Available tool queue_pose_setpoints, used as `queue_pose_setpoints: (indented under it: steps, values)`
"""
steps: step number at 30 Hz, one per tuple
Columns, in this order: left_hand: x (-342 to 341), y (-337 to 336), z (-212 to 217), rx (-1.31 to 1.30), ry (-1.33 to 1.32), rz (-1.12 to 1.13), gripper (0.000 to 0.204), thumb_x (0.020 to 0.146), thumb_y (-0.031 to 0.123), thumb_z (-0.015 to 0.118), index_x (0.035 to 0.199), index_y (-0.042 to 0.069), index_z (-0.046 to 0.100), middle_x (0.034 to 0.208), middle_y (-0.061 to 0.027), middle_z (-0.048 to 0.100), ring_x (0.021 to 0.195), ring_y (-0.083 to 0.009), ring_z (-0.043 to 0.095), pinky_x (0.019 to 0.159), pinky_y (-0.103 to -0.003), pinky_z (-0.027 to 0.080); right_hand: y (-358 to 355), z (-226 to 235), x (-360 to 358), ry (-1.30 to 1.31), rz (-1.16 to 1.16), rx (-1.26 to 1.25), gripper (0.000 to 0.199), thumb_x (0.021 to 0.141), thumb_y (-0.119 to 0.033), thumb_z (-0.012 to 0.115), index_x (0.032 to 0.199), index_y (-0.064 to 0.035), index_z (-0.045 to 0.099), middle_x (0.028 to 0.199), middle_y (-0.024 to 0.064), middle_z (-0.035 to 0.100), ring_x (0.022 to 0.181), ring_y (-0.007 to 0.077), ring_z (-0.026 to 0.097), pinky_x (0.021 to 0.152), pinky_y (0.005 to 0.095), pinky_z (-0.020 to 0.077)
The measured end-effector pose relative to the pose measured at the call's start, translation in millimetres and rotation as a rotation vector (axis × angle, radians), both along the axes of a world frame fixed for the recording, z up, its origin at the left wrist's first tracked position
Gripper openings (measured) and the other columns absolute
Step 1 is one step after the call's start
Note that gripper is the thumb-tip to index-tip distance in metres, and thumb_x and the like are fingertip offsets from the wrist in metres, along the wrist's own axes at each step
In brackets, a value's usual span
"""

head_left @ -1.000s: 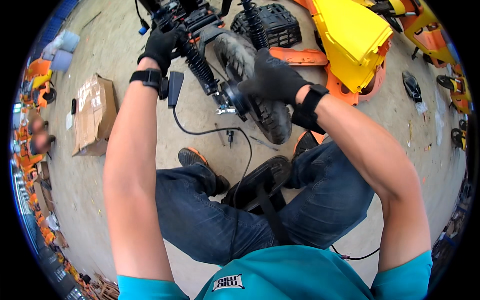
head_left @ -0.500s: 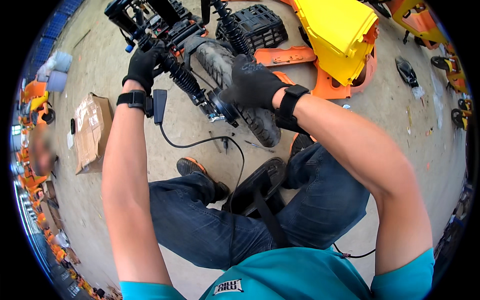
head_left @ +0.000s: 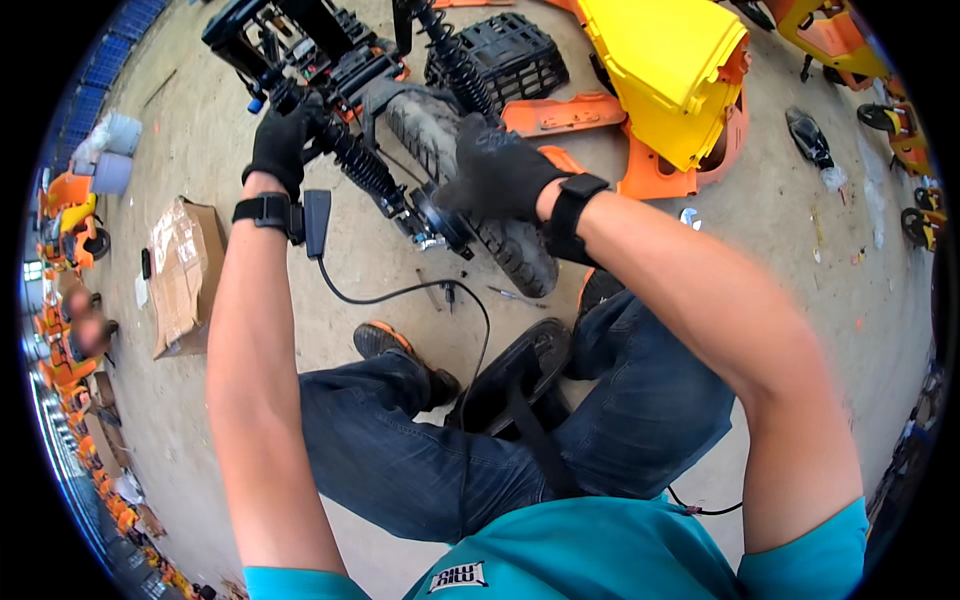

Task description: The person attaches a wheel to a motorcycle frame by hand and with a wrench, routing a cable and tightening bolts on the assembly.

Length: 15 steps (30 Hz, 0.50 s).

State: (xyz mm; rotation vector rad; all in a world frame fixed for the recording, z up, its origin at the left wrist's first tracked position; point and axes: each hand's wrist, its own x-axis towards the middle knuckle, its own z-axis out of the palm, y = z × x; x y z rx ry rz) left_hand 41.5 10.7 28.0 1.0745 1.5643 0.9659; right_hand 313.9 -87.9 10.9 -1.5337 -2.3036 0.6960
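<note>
In front of me a partly stripped vehicle rests on the floor, its black wheel with a knobbly tyre [head_left: 522, 258] pointing toward my feet. My left hand [head_left: 283, 145], in a black glove, is closed round the upper part of the left coil shock absorber [head_left: 362, 165]. My gloved right hand [head_left: 500, 172] lies across the tyre, below the right shock absorber [head_left: 452, 62]. Its thumb reaches left toward the hub [head_left: 440, 215]; the other fingertips are partly hidden, but the hand looks wrapped over the wheel. The dark vehicle frame [head_left: 330, 45] extends beyond both hands.
A black plastic crate [head_left: 510, 58], orange panels [head_left: 565, 114] and a yellow body panel [head_left: 665, 60] lie beyond the wheel. A cardboard box [head_left: 188, 275] stands left. Small tools [head_left: 517, 297] and loose parts [head_left: 448, 290] lie before my feet. A cable [head_left: 400, 290] crosses my lap.
The view has shifted slightly, with the vehicle and panels a little farther left in it. Both hands keep their places on the shock absorber and the wheel.
</note>
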Motion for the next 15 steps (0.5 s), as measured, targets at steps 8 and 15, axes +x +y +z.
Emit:
queue_pose_setpoints:
  steps: [8, 15]
  values:
    - [0, -3, 1, -0.014, -0.034, 0.019, 0.021, 0.084, 0.01, 0.061, 0.104, 0.014, 0.057, 0.09, 0.0001, 0.063, 0.085, -0.0126, 0.062, 0.075, -0.034, 0.054, 0, 0, -2, -0.038, 0.008, -0.076, 0.07, 0.071, -0.038, 0.075, 0.106, 0.0156, 0.047, 0.093, 0.0321, 0.061, 0.091, 0.0415, 0.063, 0.079, 0.042, 0.0505]
    - [-29, 7, -11, 0.114, 0.075, -0.155, 0.022, 0.086, 0.009, 0.058, 0.108, 0.013, 0.057, 0.093, -0.0012, 0.064, 0.086, -0.0133, 0.063, 0.075, -0.032, 0.055, 2, 6, -7, 0.017, 0.027, -0.051, 0.069, 0.071, -0.038, 0.074, 0.1, 0.018, 0.047, 0.087, 0.0319, 0.061, 0.085, 0.04, 0.064, 0.074, 0.0416, 0.0518]
